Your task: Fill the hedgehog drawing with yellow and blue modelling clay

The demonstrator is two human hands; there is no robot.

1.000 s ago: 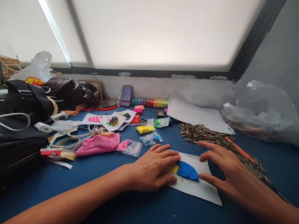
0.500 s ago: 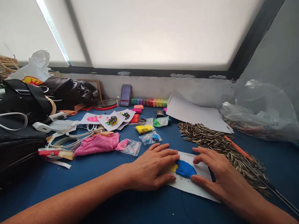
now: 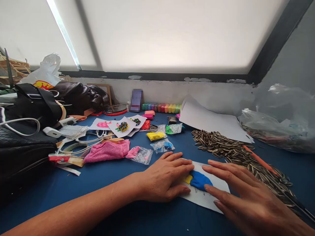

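A flattened patch of blue modelling clay (image 3: 201, 181) lies on a small white sheet of paper (image 3: 200, 200), with a bit of yellow clay (image 3: 188, 179) against its left end. Short pen lines show on the paper below the blue. My left hand (image 3: 167, 178) rests flat over the sheet's left side, fingers stretched out and partly covering the yellow clay. On the other side, my right hand (image 3: 242, 186) is spread above the paper's right part. One of its fingertips is at the blue clay's lower right edge; whether it presses there I cannot tell.
Sunflower seeds (image 3: 221, 144) lie heaped at right with an orange stick (image 3: 261, 160). Small clay bags, including a yellow clay lump (image 3: 156, 136), sit ahead. At left are a pink cloth (image 3: 107, 151), cables and black bags (image 3: 27, 141). White sheets (image 3: 211, 121) lean behind.
My right hand's fingers have straightened and fanned out, and its thumb has come away from the clay's edge. My left hand stays on the paper. The whole view has shifted slightly.
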